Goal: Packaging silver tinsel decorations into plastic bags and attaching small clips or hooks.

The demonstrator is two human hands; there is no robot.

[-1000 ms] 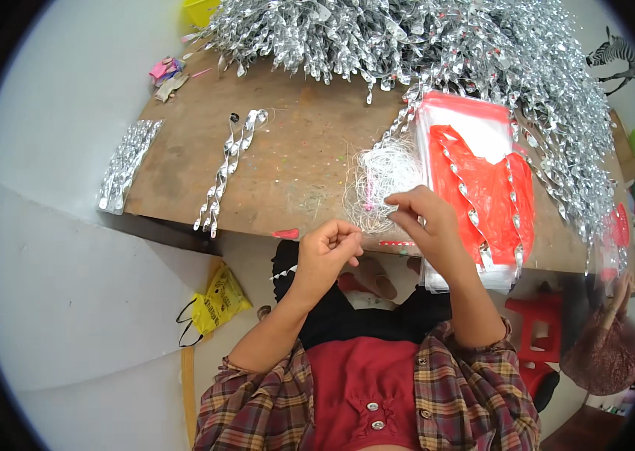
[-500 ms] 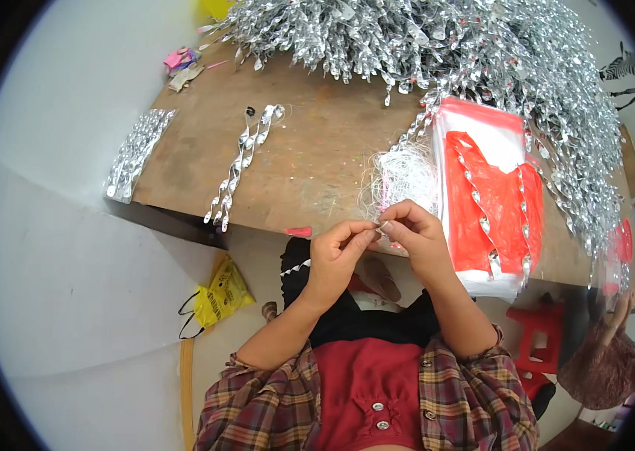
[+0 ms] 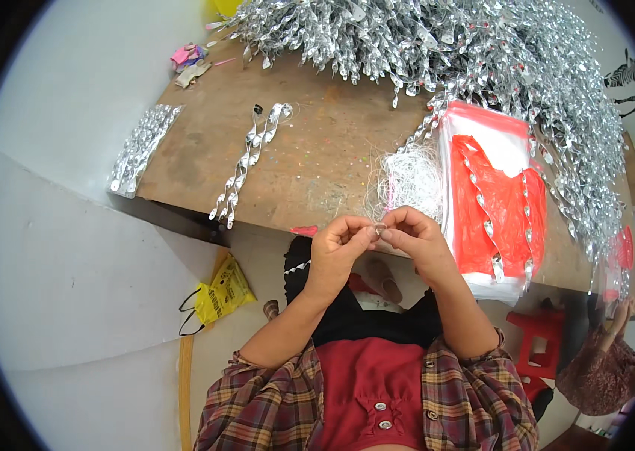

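In front of the plaid shirt, the left hand and right hand met, each thumb and forefinger pinched closed; anything between the tips was too small to tell. Just beyond lay a tangle of white string on the wooden table, beside clear plastic bags topped with red plastic film. Farther back rose a heap of twisted silver foil strips.

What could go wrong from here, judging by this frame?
The small item pinched by the left hand and right hand, unclear in kind, might slip. The loose white thread tangle just beyond the right hand could snag. The stack of clear bags overhangs the near edge of the table and might slide.
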